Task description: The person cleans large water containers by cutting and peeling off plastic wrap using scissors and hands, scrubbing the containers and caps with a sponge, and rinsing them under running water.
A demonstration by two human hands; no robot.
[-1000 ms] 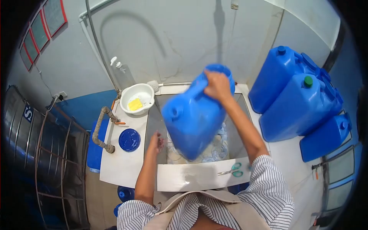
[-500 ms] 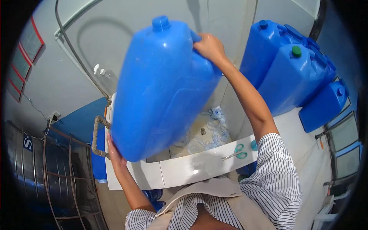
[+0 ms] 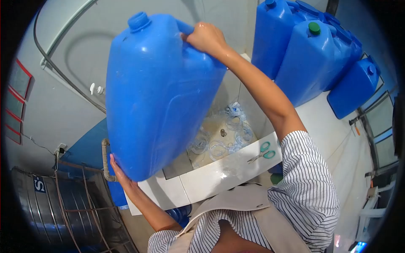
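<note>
Jerrycan [image 3: 156, 95] tilts between right hand [image 3: 206, 39] clasping its handle [image 3: 184, 28] and open left hand [image 3: 122, 173] beneath.

Sink [image 3: 179, 166], blue jerrycans [image 3: 152, 97] and steel tank [image 3: 46, 206] suggest a washing workroom.

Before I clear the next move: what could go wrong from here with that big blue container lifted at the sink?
The blue container might slip: the left hand only braces its lower end, leaving much to the right hand gripping the handle.
If it swings right, it could knock the scissors off the ledge into the sink.
Its bulk hides most of the pump bottle, which might get bumped unseen, though its distance is unclear.
</note>
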